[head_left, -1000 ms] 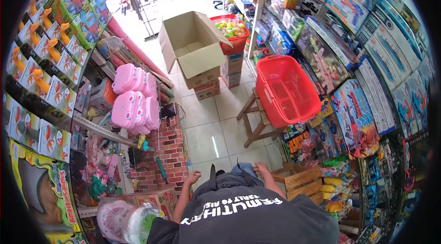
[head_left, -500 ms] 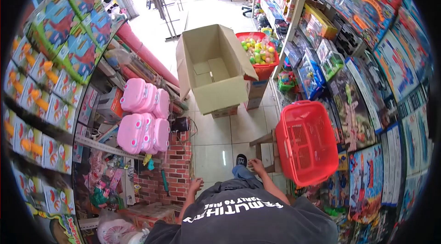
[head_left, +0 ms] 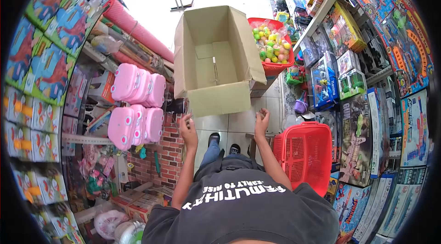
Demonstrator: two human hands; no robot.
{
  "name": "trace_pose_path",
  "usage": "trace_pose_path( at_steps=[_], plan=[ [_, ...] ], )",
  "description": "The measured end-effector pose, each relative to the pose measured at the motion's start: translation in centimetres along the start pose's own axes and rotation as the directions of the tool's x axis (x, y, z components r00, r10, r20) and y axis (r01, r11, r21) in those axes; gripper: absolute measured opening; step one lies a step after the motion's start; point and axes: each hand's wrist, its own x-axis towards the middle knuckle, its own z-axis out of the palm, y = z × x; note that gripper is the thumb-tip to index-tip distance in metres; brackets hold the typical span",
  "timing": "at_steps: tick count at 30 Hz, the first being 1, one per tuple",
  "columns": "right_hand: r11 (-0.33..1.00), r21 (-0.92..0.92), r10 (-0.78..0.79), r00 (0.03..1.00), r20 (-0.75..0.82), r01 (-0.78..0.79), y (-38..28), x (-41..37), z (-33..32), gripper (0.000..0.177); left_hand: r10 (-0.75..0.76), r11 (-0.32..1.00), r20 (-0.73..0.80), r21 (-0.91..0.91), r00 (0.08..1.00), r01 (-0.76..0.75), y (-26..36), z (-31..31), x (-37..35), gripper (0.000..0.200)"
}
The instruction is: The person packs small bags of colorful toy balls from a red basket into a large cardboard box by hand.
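An open cardboard box [head_left: 220, 101] stands in front of me, its flaps spread and only a small thin item on its inner bottom. My left hand [head_left: 188, 129] is raised just below the box's front left corner, fingers apart and holding nothing. Near the front right corner is my right hand [head_left: 262, 121], with its fingers apart and nothing in it. Neither hand visibly touches the box. To the right of my right forearm sits a red plastic basket [head_left: 305, 152] with nothing seen inside.
A red basket of colourful balls [head_left: 275, 63] stands right of the box. Pink cases [head_left: 149, 124] hang at the left. Shelves of boxed toys [head_left: 358, 133] line the right side, and packaged toys [head_left: 34, 143] hang at the far left.
Both hands have moved forward and up toward the box's front edge. The view has come closer to the box, and both feet now show.
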Motion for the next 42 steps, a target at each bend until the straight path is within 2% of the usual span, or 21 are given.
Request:
trace_pose_path(
  at_steps=[1,3,5,7,8,10,11,13,14,17,18,19,20,22,24,26,28,32,40,42],
  plan=[
    [1.0,0.0,0.001,1.0,-0.015,-0.001,-1.9,0.4,0.7,0.035,0.042,0.999,-0.043,-0.019,0.998,-0.043,0.9,-0.1,1.8,0.023],
    [0.985,-0.109,-0.138,0.99,-0.03,0.134,-5.7,1.3,1.7,0.039,0.08,0.995,-0.072,-0.047,0.994,-0.084,3.2,0.5,5.4,0.023],
    [0.901,-0.18,-0.407,0.913,-0.035,0.395,-6.0,3.7,2.9,0.042,0.108,0.985,-0.132,-0.122,0.985,-0.124,4.8,0.7,9.1,0.027],
    [0.762,-0.301,-0.597,0.802,0.015,0.573,-7.7,6.0,4.4,0.048,0.196,0.981,-0.075,0.011,0.978,-0.196,2.8,1.7,13.5,0.038],
    [0.765,-0.309,-0.592,0.806,0.01,0.566,-8.2,6.9,5.3,0.048,0.194,0.981,-0.064,0.01,0.979,-0.194,2.3,2.3,15.3,0.038],
    [0.676,-0.473,-0.618,0.784,0.053,0.565,-9.1,8.8,7.1,0.054,0.179,0.965,0.036,0.187,0.983,-0.182,1.4,3.6,18.4,0.057],
    [0.673,-0.476,-0.621,0.782,0.053,0.566,-8.8,9.9,7.9,0.054,0.178,0.966,0.036,0.182,0.983,-0.182,0.8,4.3,19.1,0.057],
    [0.77,-0.474,-0.37,0.904,0.213,0.427,-7.7,11.4,9.1,0.06,0.06,0.949,0.096,0.302,0.994,-0.086,-0.7,5.6,20.0,0.072],
    [0.797,-0.473,-0.305,0.926,0.221,0.375,-7.7,11.6,9.4,0.063,0.07,0.951,0.098,0.295,0.993,-0.096,-1.1,5.8,20.2,0.072],
    [0.809,-0.453,-0.275,0.922,0.273,0.375,-6.2,12.3,9.7,0.062,0.012,0.977,0.223,0.204,0.975,-0.059,-1.9,6.2,19.4,0.072],
    [0.793,-0.447,-0.337,0.909,0.243,0.414,-6.0,12.1,9.8,0.059,-0.005,0.994,0.24,0.106,0.971,-0.021,-2.0,6.1,19.1,0.068],
    [0.792,-0.454,-0.332,0.912,0.239,0.407,-5.9,11.9,9.5,0.059,-0.022,1.0,0.257,0.014,0.966,0.019,-2.0,5.9,18.9,0.065],
    [0.813,-0.445,-0.3,0.925,0.234,0.376,-5.8,11.6,9.3,0.057,-0.024,1.0,0.262,0.018,0.965,0.02,-2.1,5.6,18.6,0.065],
    [0.837,-0.424,-0.27,0.935,0.229,0.345,-5.8,11.2,9.8,0.055,-0.11,0.941,0.366,-0.262,0.924,0.215,-1.7,5.3,18.5,0.061],
    [0.918,-0.283,-0.212,0.947,0.241,0.278,-6.0,11.0,9.8,0.052,-0.098,0.948,0.353,-0.25,0.931,0.195,-1.4,4.9,18.6,0.06],
    [0.906,-0.328,-0.192,0.952,0.239,0.266,-6.1,10.9,9.7,0.051,-0.092,0.951,0.346,-0.248,0.934,0.185,-1.2,5.0,18.3,0.059],
    [0.893,-0.372,-0.171,0.956,0.24,0.253,-6.6,10.2,9.6,0.05,-0.085,0.915,0.316,-0.352,0.945,0.2,-1.2,4.6,18.3,0.06],
    [0.895,-0.355,-0.193,0.952,0.238,0.271,-6.9,7.7,8.4,0.048,-0.134,0.876,0.338,-0.398,0.931,0.27,-1.4,2.7,16.5,0.061],
    [0.905,-0.254,-0.257,0.913,0.315,0.342,-8.9,-1.7,3.0,0.051,-0.061,0.868,0.281,-0.458,0.958,0.189,1.0,-5.0,8.5,0.06],
    [0.952,-0.211,-0.132,0.92,0.368,0.221,-9.7,-4.0,1.4,0.057,-0.034,0.88,0.244,-0.453,0.969,0.145,1.6,-7.1,5.8,0.06]
  ],
)
